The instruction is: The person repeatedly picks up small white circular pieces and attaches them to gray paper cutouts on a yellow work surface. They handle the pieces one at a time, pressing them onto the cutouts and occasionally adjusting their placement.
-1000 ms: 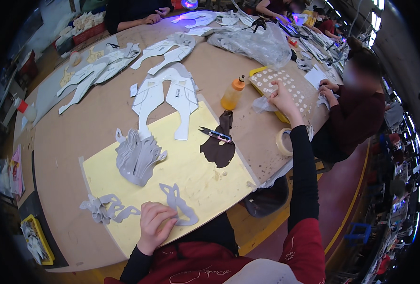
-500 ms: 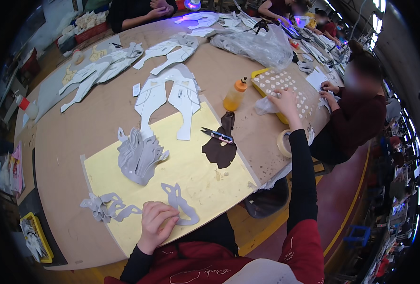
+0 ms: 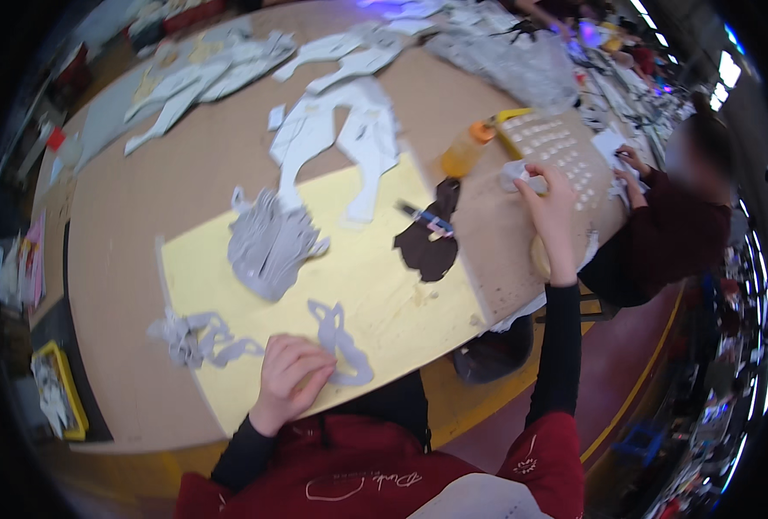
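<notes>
My left hand (image 3: 290, 378) rests on a pale grey cut-out piece (image 3: 342, 340) that lies on the yellow cutting mat (image 3: 375, 285), fingers curled over its lower end. My right hand (image 3: 550, 208) reaches far right to a board of small white pieces (image 3: 557, 149) and pinches a small white piece (image 3: 531, 180) at its near edge. A stack of grey cut pieces (image 3: 269, 245) sits on the mat's upper left. A dark brown cut piece (image 3: 430, 245) with a small tool (image 3: 424, 217) on it lies between my hands.
An orange glue bottle (image 3: 465, 150) stands beside the board. Large white pattern pieces (image 3: 340, 138) lie beyond the mat, more grey pieces (image 3: 195, 336) at its left edge. Another person in a dark red top (image 3: 674, 242) works at the right. A yellow tray (image 3: 55, 389) sits at the left.
My right hand has drawn back from the middle of the board to its near left edge and now pinches a small white piece. My left hand has stayed on the grey piece.
</notes>
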Tool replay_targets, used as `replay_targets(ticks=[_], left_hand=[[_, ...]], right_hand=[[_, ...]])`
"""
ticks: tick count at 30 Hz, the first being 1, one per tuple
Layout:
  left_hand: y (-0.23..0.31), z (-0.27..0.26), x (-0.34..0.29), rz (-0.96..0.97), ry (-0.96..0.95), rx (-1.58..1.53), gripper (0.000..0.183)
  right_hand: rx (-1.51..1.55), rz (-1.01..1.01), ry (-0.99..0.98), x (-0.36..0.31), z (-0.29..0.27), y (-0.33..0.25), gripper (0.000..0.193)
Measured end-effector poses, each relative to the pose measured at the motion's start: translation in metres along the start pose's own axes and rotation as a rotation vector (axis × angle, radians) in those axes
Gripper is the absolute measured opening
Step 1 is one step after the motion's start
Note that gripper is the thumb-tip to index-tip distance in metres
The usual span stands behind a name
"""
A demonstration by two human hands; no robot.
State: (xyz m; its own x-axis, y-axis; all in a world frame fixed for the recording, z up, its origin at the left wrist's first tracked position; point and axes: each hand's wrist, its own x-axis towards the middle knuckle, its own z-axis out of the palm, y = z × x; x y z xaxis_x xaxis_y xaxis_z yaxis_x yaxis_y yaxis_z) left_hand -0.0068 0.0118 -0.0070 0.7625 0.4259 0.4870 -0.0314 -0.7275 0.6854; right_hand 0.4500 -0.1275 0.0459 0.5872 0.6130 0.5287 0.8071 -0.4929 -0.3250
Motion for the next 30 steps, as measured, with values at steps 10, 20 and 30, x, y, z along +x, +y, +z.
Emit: replay_targets(ticks=[10, 20, 30], left_hand=[[0.012, 0.002, 0.015, 0.135, -0.371, 0.127, 0.035], [0.005, 0.01, -0.001, 0.078, -0.405, -0.054, 0.022], [0.023, 0.03, 0.025, -0.117, -0.155, 0.243, 0.026]], right_hand=[[0.395, -0.215, -0.501, -0.149, 0.015, -0.174, 0.05], [0.304, -0.227, -0.509, -0.17, 0.015, -0.193, 0.052], [0.388, -0.063, -0.516, -0.183, 0.009, -0.197, 0.052]])
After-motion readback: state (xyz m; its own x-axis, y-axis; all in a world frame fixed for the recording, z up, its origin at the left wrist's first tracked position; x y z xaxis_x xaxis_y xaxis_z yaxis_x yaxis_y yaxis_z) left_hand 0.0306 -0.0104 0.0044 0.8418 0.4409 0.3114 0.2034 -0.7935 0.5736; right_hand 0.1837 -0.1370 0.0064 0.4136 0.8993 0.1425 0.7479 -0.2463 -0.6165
